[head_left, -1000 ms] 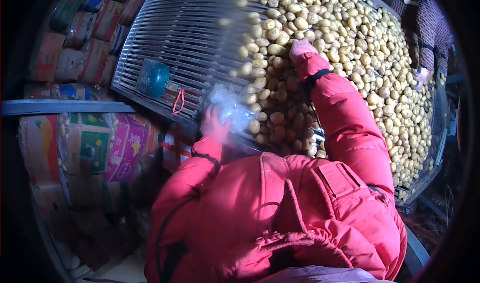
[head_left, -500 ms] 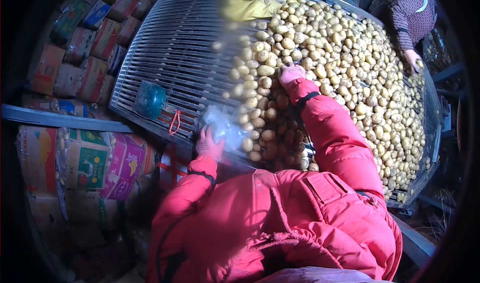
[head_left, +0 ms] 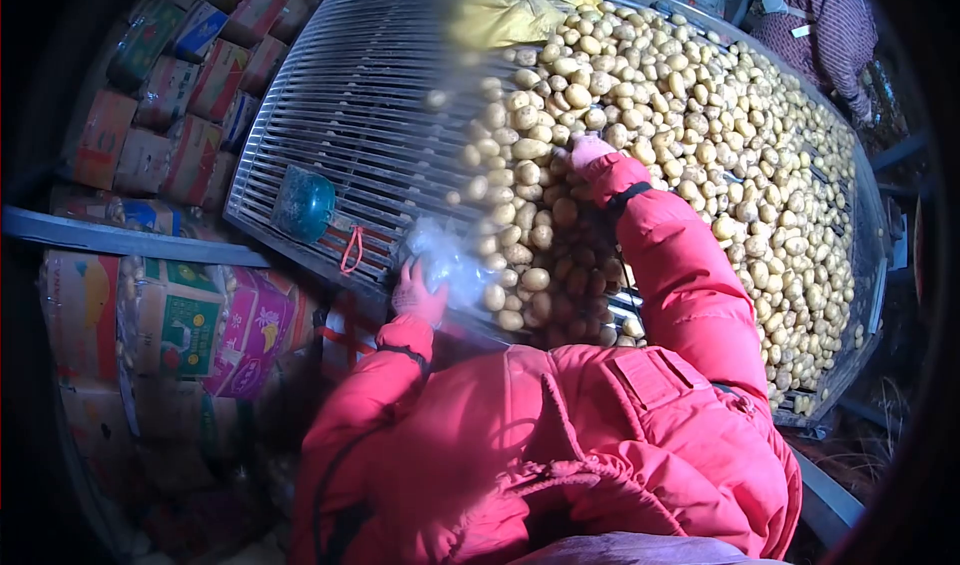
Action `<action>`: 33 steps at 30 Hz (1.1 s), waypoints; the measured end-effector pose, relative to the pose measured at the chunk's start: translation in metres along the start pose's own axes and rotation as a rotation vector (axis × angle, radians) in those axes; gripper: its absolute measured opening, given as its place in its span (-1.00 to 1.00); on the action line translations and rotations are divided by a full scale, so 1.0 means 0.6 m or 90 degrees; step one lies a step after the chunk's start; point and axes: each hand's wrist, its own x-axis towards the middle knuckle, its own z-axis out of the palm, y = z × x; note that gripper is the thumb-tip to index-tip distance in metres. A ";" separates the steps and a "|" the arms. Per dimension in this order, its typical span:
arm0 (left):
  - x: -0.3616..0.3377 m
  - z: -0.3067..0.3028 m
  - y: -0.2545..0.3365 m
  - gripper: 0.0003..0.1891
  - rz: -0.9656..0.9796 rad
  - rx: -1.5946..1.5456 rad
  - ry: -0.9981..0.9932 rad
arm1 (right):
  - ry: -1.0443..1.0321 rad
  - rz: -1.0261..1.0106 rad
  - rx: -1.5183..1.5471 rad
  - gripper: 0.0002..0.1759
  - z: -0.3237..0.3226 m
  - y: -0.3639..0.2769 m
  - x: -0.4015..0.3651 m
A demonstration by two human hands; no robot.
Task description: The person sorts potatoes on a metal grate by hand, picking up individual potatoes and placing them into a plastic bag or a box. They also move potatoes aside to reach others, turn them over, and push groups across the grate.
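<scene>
My left hand point(head_left: 418, 297), fingers spread, rests at the near edge of the slatted metal table against a crumpled clear plastic bag point(head_left: 448, 265). Out over a broad layer of potatoes point(head_left: 740, 205) reaches my right hand point(head_left: 590, 152), its back toward me and its fingertips down among the potatoes, hidden from view. A single potato point(head_left: 595, 118) lies just beyond that hand. Potatoes in the shadow of my right arm point(head_left: 565, 255) look darker than the others.
Bare slats point(head_left: 350, 95) stretch along the table's left side. A green rounded object point(head_left: 303, 203) and a red loop point(head_left: 351, 250) sit there. A yellow sack point(head_left: 520, 10) lies at the far edge. Stacked cartons point(head_left: 180, 315) stand left. Another person point(head_left: 825, 25) is at the far right.
My right hand has shifted slightly right and its fingers have dropped out of sight. My left hand stays by the bag. The other person's hand has drawn back from the potatoes.
</scene>
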 end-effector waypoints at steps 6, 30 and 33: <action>0.002 0.000 -0.003 -0.19 0.017 0.010 -0.001 | -0.009 -0.210 0.131 -0.38 -0.037 -0.058 -0.126; 0.009 0.015 -0.016 -0.23 0.019 0.041 0.031 | 0.205 -0.200 0.056 -0.72 -0.031 0.167 -0.441; 0.007 0.012 -0.010 -0.21 0.005 0.051 0.014 | 0.246 -0.149 0.050 -0.77 -0.069 0.149 -0.341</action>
